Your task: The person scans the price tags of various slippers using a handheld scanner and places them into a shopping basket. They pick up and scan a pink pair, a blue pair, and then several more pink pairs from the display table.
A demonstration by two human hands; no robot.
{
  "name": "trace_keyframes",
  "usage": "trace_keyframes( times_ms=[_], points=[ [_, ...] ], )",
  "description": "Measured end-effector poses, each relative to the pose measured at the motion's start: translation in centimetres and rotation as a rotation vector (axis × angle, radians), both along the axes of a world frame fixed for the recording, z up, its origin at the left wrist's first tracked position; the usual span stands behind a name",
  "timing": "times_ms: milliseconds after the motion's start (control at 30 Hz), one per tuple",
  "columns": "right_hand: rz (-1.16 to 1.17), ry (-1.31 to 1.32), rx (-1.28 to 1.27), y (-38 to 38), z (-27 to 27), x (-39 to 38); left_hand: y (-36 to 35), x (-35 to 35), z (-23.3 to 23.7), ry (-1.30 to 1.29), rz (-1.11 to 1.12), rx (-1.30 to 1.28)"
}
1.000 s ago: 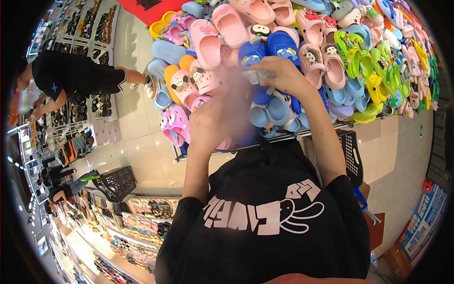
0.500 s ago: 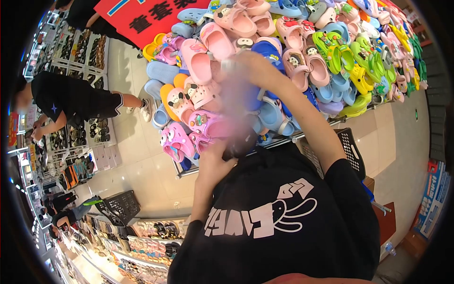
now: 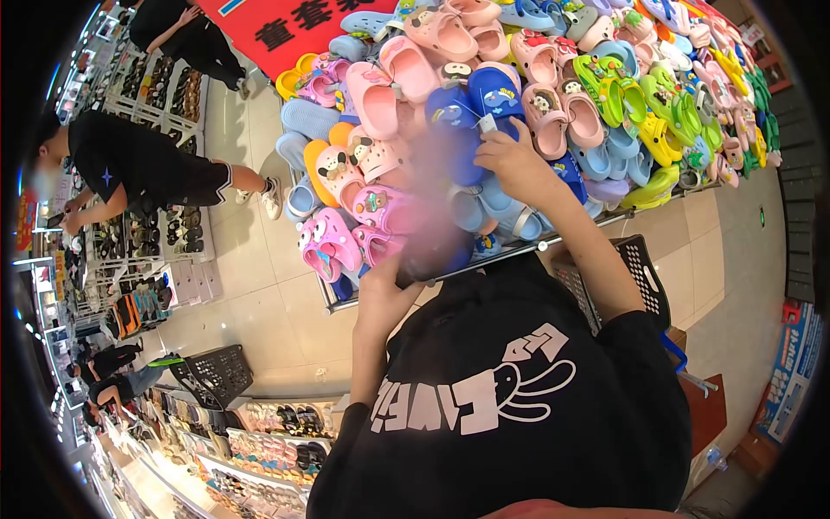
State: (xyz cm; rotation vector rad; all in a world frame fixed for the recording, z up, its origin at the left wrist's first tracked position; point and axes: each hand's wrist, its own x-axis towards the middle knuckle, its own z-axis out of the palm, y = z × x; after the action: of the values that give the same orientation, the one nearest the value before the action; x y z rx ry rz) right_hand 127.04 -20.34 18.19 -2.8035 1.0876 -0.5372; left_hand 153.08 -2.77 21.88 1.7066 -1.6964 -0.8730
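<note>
My right hand (image 3: 516,164) is over a pair of dark blue children's clogs (image 3: 494,93), its fingers closed at a small white tag (image 3: 488,124). A thin string runs from the clogs to the tag. My left hand (image 3: 386,290) is at the near left edge of the display, just below a pink clog (image 3: 377,246). Its thumb and fingers are bent around something dark that I cannot make out. A blurred patch hides the space between my hands. Light blue clogs (image 3: 499,201) lie below my right hand.
Colourful clogs (image 3: 609,86) are heaped across the display, with a metal rail (image 3: 493,259) along its near edge. A red sign (image 3: 285,30) stands at the back. Black baskets (image 3: 640,272) (image 3: 214,376) are on both sides. Two people are by the shelves at upper left.
My right hand has moved right and slightly down, and the white tag has shifted right with it. The blue clogs show more fully. My left hand stays near the display edge.
</note>
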Motion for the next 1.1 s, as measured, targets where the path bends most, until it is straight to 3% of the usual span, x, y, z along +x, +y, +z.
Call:
trace_keyframes(
  times_ms=[100,267,333,433,667,700,767,900,1100],
  points=[
    [-0.104,0.114,0.201,1.7,2.8,2.0,0.2,-0.1,-0.1,-0.015,-0.033,0.012],
    [-0.259,-0.158,0.19,1.1,3.1,1.8,0.8,-0.2,-1.0,-0.027,-0.048,-0.032],
    [-0.539,-0.131,0.179,-0.8,0.6,1.0,1.0,-0.2,-1.3,-0.025,-0.042,-0.015],
    [-0.647,0.083,0.124,-2.3,-1.1,1.4,1.2,-0.7,-1.4,-0.028,-0.048,-0.009],
    [-0.593,-0.049,0.204,-3.0,0.1,3.5,1.3,-1.1,-2.1,-0.056,-0.063,0.001],
    [-0.59,-0.045,0.205,-3.1,-1.1,3.1,1.4,-1.1,-2.2,-0.052,-0.06,0.003],
    [-0.662,-0.302,0.222,-3.7,-4.3,1.8,1.6,-1.2,-2.4,-0.014,-0.016,0.057],
    [-0.622,-0.359,0.236,-4.3,-4.9,1.8,1.8,-1.2,-2.3,-0.046,-0.008,0.06],
    [-0.554,-0.442,0.056,-6.0,-3.2,5.2,0.9,-1.0,-2.4,-0.096,-0.017,0.037]
  ],
)
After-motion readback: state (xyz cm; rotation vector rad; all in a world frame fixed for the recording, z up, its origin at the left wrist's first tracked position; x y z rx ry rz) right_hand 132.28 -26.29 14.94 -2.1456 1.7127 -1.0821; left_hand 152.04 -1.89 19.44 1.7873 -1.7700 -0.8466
